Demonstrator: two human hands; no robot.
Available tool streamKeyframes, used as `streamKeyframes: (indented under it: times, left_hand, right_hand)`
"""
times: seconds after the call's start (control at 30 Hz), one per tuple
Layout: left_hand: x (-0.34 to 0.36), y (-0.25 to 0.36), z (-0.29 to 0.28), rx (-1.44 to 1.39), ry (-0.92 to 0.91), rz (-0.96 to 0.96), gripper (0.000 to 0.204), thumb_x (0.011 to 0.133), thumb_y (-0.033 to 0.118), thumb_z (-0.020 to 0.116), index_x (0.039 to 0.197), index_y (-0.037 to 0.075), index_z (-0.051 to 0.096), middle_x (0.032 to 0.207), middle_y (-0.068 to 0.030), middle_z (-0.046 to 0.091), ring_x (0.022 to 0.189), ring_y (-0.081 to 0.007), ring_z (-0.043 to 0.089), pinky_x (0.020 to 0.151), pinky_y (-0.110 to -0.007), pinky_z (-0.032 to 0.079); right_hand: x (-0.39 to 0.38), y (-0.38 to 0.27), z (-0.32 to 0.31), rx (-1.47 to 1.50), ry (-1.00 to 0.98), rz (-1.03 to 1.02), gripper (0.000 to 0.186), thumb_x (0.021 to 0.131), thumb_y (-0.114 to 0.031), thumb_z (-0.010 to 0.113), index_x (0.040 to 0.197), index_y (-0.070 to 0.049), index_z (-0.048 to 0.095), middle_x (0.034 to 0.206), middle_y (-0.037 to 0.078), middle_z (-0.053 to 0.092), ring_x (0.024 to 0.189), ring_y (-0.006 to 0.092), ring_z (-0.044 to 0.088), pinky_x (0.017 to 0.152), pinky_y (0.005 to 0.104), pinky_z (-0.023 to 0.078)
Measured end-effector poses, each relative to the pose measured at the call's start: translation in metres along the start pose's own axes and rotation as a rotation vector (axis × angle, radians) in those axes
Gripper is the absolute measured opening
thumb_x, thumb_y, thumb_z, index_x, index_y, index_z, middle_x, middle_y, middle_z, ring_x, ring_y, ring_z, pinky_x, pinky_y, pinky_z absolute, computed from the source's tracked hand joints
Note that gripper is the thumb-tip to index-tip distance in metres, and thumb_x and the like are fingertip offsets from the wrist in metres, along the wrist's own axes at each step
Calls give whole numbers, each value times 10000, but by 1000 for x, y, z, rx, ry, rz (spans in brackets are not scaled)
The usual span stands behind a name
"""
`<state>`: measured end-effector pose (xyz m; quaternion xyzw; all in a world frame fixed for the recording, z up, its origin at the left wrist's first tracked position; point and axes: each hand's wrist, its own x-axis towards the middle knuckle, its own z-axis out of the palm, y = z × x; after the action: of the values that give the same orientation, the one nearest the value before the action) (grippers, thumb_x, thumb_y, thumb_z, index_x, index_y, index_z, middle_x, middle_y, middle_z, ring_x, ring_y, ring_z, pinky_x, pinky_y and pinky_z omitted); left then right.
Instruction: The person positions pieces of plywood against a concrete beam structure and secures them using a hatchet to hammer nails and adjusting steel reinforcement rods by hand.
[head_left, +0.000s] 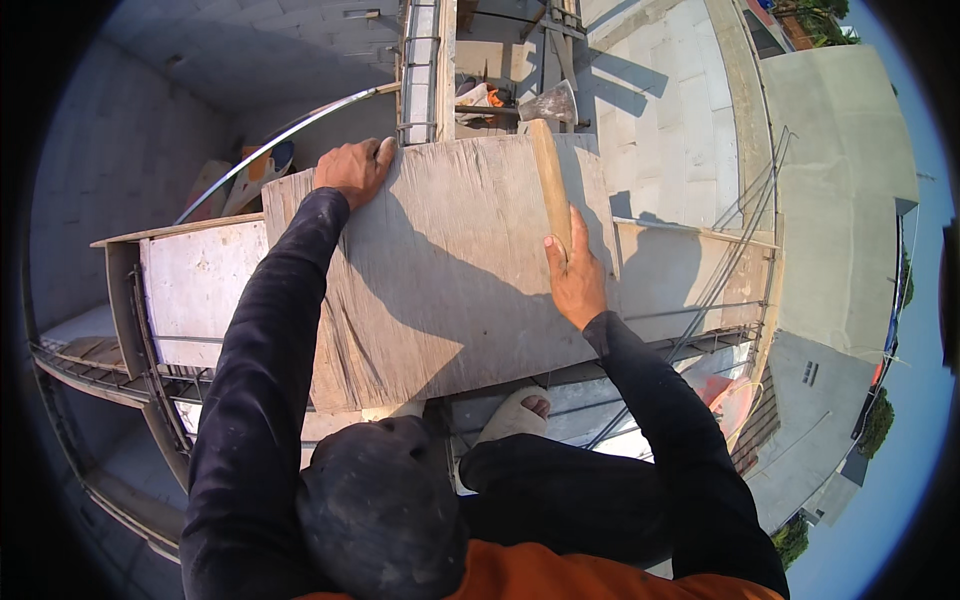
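Note:
A weathered plywood panel (450,240) lies across the framework before me, its surface grained and splintered at the near left. My left hand (355,172) is closed over the panel's far left edge, the thumb lying along the edge. In my right hand (579,283) is the wooden handle of a hatchet (553,190), held over the panel's right side. The hatchet's flared, dull metal head (549,103) points away, past the panel's far edge. My shadow falls across the wood.
Steel rebar (690,350) runs along the beam formwork near and right. A rebar-lined channel (421,70) leads away at the far middle. Block walls (660,110) enclose deep spaces on both sides. My sandalled foot (515,415) rests below the panel; a reddish container (733,400) is at right.

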<state>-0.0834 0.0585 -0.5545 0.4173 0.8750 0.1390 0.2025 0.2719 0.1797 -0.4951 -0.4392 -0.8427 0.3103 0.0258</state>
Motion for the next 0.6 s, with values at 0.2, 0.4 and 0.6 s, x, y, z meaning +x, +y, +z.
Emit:
streamKeyframes:
  times: [0.2,0.4,0.6]
  left_hand:
    - [-3,-9,10,16,-14,15,573,1094,485,361,1207,66,735,1041,-225,764,1007,-417,727,956,-495,549]
    - [-3,-31,26,-31,241,193,538,1102,440,392,1213,9,692,1034,-244,755,1006,-441,714,966,-513,527]
    - [-10,-19,4,6,1,-19,592,1110,453,368,1029,10,753,1003,-264,749,996,-451,709,958,-508,526]
  right_hand:
    - [9,-8,-15,10,-82,51,644,1077,-352,544,1625,-116,300,1342,319,631,1205,495,637,1007,517,514]
    - [-8,-4,-38,-58,-72,-276,626,1051,-310,604,1619,-193,367,1364,247,631,1206,437,647,993,490,528]
    - [-28,-20,-49,-359,-220,-267,663,985,-226,680,1598,-275,436,1064,154,636,945,351,670,818,460,547]
